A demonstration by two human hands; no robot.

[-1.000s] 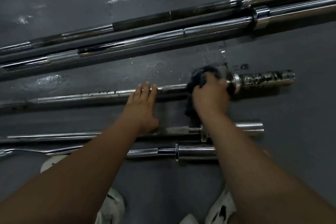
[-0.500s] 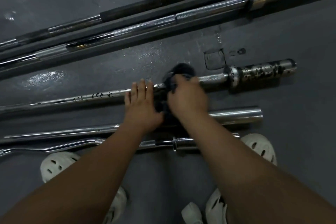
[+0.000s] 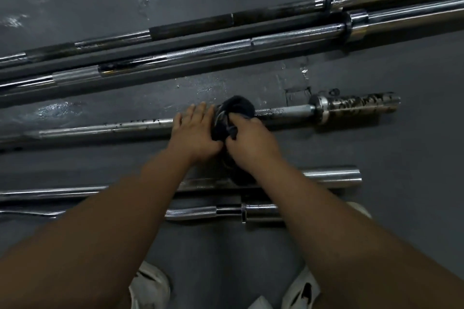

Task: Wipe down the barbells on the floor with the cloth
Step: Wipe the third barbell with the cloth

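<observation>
Cloth (image 3: 236, 109) wraps the spotted barbell (image 3: 100, 129), held by the right grip (image 3: 251, 142).

no readable text, no labels, brand marks or numbers on any barbell (image 3: 105, 128), floor (image 3: 414, 158) unmarked

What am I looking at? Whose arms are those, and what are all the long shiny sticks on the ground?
There is no machine here, just a person. The camera sits on their head and looks down, so you see their own two arms. The shiny sticks are barbells, metal bars for lifting weights, lying side by side on a dark grey floor. The right hand grips a dark cloth bunched on the middle barbell, which has dark spots. The left hand lies flat on that bar, right beside the cloth. The white shapes at the bottom are the person's shoes.
</observation>
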